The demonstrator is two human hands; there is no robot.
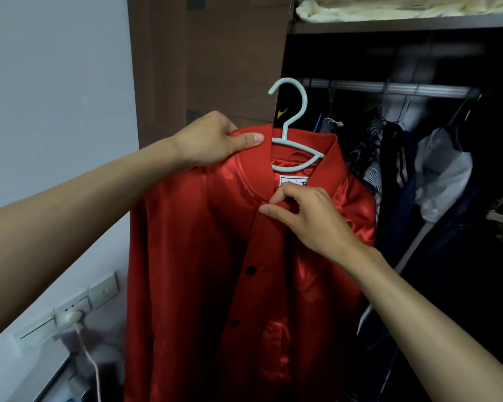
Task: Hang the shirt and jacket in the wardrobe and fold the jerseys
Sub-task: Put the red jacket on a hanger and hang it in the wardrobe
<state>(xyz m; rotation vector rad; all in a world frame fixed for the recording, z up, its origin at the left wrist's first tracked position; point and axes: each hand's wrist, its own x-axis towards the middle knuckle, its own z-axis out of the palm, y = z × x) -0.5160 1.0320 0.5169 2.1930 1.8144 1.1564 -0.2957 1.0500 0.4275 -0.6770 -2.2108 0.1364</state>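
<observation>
A shiny red jacket [195, 256] with black snap buttons hangs on a pale blue plastic hanger [294, 123], held up in front of the open wardrobe. My left hand [215, 140] grips the jacket's collar and left shoulder, thumb on top. My right hand [305, 216] pinches the front edge of the jacket just below the collar and label. The hanger's hook is free in the air, left of the wardrobe rail [389, 88]. No shirt or jerseys are in view.
The wardrobe door [209, 59] stands open behind the jacket. Dark clothes [401, 181] and a white garment [445, 172] hang from the rail on the right. A shelf above holds pale bedding [389, 7]. A wall socket with a plugged cable [70, 316] is at the lower left.
</observation>
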